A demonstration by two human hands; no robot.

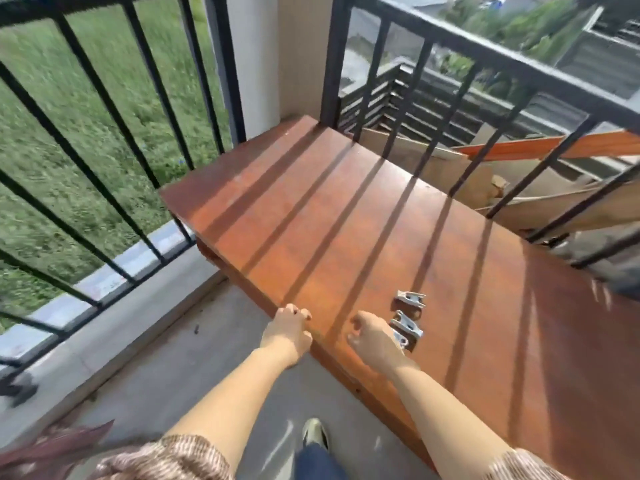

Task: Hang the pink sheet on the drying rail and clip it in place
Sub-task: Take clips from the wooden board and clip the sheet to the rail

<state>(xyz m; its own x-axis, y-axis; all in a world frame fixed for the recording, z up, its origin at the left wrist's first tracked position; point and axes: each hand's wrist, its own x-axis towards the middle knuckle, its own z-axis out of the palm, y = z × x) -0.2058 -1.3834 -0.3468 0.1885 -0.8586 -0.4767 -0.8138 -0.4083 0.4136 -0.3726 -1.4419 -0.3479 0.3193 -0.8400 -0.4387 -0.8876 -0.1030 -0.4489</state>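
Several clips (407, 323) on wooden table (346, 220)

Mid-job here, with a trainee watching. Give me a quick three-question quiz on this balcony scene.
1. True or false: a pink sheet already hangs on the black railing.
2. The metal clips lie on: A a chair; B the wooden table; C the black railing.
3. Which is nearer the metal clips, the left hand or the right hand?
Key: 1 false, no sheet is in view; 2 B; 3 the right hand.
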